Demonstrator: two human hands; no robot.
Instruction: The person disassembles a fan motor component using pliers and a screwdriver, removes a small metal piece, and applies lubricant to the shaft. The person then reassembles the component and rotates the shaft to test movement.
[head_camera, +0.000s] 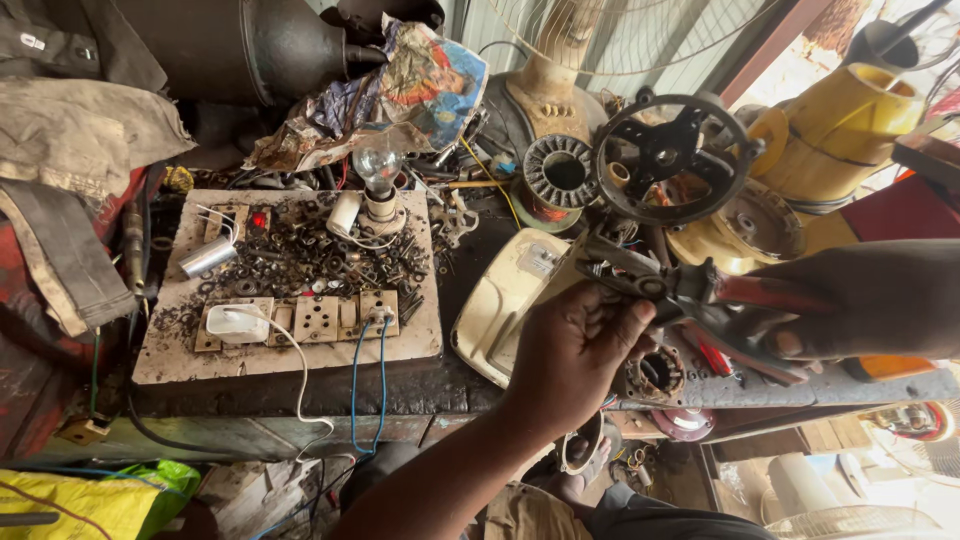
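Observation:
My right hand (860, 300) comes in from the right, closed around the red handles of a pair of pliers (700, 295). The pliers' metal jaws point left, under a black round metal bracket with spokes (668, 155). My left hand (575, 350) reaches up from below. Its fingers curl around a small metal part at the jaws, and the part itself is mostly hidden by the fingers. Both hands meet above a cream plastic fan housing (500, 300) and a small motor body (657, 374).
A wooden board (290, 355) on the left carries sockets, a light bulb (378, 172), a silver capacitor (207, 257), blue and white wires and several loose washers. A wound stator (560, 175), yellow fan parts (840, 120), a fan grille and rags crowd the bench.

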